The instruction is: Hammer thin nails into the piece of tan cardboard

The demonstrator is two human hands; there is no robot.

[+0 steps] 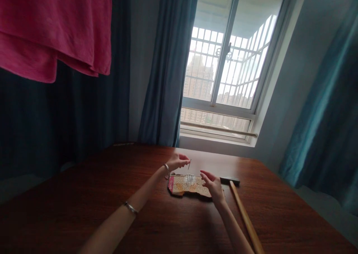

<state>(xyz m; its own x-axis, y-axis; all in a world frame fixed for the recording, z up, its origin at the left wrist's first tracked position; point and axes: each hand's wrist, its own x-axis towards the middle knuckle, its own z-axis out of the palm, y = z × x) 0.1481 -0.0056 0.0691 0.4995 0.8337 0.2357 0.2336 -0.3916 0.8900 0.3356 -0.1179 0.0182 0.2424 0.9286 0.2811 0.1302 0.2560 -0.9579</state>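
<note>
My left hand [176,161] pinches a thin nail [190,164] between thumb and fingertips, held up above a board. The board [179,188] lies flat on the table, with a dotted, patterned face, a pink left end and a jagged dark front edge. Several nails [190,178] stand upright in a cluster near its middle. Over the board's right part is my right hand [213,185], its fingers bent and slightly apart, with nothing visible in them. A hammer lies to the right of that hand, with a black head [233,182] and a long wooden handle [244,215].
The brown wooden table [140,224] extends to the wall below a barred window [223,60]. Blue curtains [165,67] hang on both sides. A pink cloth [72,26] hangs at upper left. Some thin pale item [124,144] lies at the table's far left edge.
</note>
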